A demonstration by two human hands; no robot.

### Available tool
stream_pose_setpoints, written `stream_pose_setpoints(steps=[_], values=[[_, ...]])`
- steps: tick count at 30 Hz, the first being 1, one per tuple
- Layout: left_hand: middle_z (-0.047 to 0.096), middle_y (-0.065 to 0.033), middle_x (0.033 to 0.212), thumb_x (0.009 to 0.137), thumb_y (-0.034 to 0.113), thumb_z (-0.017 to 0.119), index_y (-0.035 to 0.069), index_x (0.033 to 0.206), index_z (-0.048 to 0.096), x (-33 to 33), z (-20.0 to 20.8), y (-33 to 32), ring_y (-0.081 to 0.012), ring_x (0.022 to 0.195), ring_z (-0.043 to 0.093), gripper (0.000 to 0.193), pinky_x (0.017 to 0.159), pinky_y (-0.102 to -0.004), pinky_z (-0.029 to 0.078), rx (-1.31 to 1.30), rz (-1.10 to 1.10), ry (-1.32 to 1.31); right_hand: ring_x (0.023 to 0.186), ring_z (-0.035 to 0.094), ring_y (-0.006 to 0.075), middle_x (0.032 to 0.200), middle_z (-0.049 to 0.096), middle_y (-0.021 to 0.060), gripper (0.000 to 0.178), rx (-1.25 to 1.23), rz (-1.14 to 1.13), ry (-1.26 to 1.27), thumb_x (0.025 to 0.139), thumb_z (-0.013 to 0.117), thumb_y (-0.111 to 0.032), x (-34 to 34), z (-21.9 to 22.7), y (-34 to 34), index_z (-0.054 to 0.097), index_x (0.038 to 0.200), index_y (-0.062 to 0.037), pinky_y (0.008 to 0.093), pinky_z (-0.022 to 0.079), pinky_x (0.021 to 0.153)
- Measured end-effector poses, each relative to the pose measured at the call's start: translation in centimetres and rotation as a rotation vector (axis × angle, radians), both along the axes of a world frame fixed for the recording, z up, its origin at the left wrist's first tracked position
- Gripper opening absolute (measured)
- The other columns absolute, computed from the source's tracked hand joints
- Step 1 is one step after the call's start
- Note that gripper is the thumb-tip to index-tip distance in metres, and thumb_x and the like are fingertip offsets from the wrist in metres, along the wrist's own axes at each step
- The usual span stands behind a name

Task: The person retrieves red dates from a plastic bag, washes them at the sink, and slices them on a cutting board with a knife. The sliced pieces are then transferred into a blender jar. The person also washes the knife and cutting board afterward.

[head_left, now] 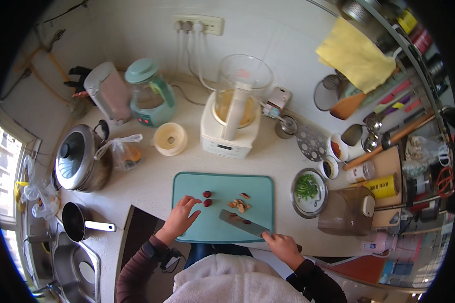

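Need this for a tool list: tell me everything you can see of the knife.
The knife has a broad, roughly rectangular grey blade that looks like metal. The right hand grips its handle, mostly hiding it; a dark end shows past the palm. It slants over the green board, its blunt far end toward the upper left, one broad face showing. A small dark reddish piece appears to be on that face. Whether the blade touches the board is unclear.

There are one big knife point(240, 223) in the right fingers point(269, 236), one green board point(222, 182), two round red fruits point(207, 194) near the left fingers point(191, 200), two small white bowls point(344, 150), one big pot point(92, 171), one little pan point(75, 223), three plugs point(198, 27) and one yellow cloth point(356, 54).
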State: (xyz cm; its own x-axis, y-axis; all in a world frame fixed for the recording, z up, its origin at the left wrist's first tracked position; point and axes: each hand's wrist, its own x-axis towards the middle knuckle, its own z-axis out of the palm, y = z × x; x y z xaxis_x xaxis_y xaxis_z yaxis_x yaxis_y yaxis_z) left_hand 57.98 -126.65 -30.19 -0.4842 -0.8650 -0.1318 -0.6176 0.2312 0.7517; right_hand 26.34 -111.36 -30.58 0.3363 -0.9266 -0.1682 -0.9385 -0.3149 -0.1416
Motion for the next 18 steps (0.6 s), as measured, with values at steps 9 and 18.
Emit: stream_pose_setpoints(steps=[9,18], values=[[0.058,-0.0100,0.106,0.078,0.002,0.061,0.007,0.103,0.064,-11.1,-2.4,0.7,-0.0304,0.099,0.054,0.026,0.089,-0.0369,0.044,-0.076,-0.710,0.222,0.053,0.060,0.0154,0.060,0.050,0.0008,0.029,-0.243,0.306,0.050,0.073,0.056,-0.010,-3.6,0.1,-2.5,0.052,0.102,-0.0120,0.0263,0.049,0.044],[0.058,-0.0128,0.101,0.078,0.000,0.061,0.006,0.096,0.064,-11.4,-5.9,-3.5,-0.0304,0.095,0.057,0.019,0.083,-0.0354,0.047,-0.018,-0.590,0.202,0.053,0.060,0.0151,0.059,0.048,0.0002,0.029,-0.309,0.317,0.029,0.073,0.056,-0.010,-5.2,0.6,-3.3,0.053,0.102,-0.0116,0.0263,0.049,0.045]])
